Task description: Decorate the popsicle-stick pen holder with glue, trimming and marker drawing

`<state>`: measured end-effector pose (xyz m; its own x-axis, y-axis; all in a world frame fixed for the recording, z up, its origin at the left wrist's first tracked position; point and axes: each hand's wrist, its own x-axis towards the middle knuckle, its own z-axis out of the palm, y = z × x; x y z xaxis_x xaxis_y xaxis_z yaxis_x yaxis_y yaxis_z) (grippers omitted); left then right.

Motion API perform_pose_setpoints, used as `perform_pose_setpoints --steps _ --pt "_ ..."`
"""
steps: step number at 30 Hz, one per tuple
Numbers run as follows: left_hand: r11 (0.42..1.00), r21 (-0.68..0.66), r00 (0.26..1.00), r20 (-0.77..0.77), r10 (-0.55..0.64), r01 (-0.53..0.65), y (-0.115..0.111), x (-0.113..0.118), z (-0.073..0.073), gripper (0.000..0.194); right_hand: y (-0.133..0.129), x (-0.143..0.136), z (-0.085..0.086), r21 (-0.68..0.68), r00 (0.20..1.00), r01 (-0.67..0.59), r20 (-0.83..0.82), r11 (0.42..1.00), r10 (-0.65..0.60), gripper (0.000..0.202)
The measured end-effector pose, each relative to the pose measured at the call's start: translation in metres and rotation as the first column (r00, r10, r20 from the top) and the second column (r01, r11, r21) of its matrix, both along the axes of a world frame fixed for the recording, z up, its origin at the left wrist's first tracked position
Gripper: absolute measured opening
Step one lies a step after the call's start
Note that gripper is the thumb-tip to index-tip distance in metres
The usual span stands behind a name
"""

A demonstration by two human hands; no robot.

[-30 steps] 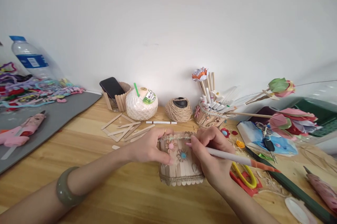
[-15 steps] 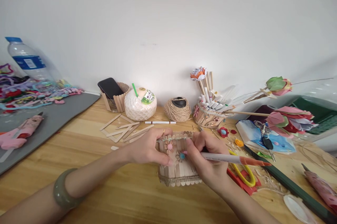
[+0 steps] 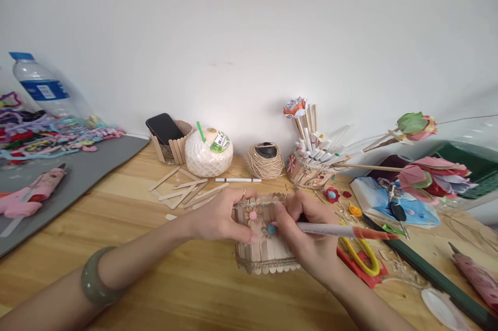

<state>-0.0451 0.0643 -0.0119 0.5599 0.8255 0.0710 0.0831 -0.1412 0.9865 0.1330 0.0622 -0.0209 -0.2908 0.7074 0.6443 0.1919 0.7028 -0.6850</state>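
Note:
My left hand (image 3: 227, 219) is closed on the left side of a small box made of craft sticks (image 3: 257, 250), its thumb lying across the front face. Twine bands the box, and two flowers are on that face: one with a pink centre (image 3: 252, 215), one with a blue centre (image 3: 270, 228). My right hand (image 3: 311, 237) is closed round a white marker pen (image 3: 327, 229) with an orange end pointing right. The pen's tip is at the blue-centred flower; whether it touches cannot be made out. My right fingers also rest against the box's right side.
Loose craft sticks (image 3: 187, 191), a wrapped coconut (image 3: 209, 154), a twine ball (image 3: 264, 160) and a holder full of pens (image 3: 311, 173) stand behind. Yellow-handled scissors (image 3: 368, 261) lie at right. A pink glue gun (image 3: 33, 196) lies on the grey mat (image 3: 105, 165) at left.
The whole view has shifted slightly. Both hands keep their hold on the box and the marker pen, and the pen's tip stays at the blue-centred flower.

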Motion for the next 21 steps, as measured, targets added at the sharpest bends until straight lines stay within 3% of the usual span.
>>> perform_pose_setpoints --steps 21 --pt "1.000 0.009 1.000 0.012 -0.019 0.019 0.0014 -0.0009 -0.0022 0.029 -0.0001 -0.0001 -0.0005 0.025 1.000 0.001 0.009 1.000 -0.002 0.035"
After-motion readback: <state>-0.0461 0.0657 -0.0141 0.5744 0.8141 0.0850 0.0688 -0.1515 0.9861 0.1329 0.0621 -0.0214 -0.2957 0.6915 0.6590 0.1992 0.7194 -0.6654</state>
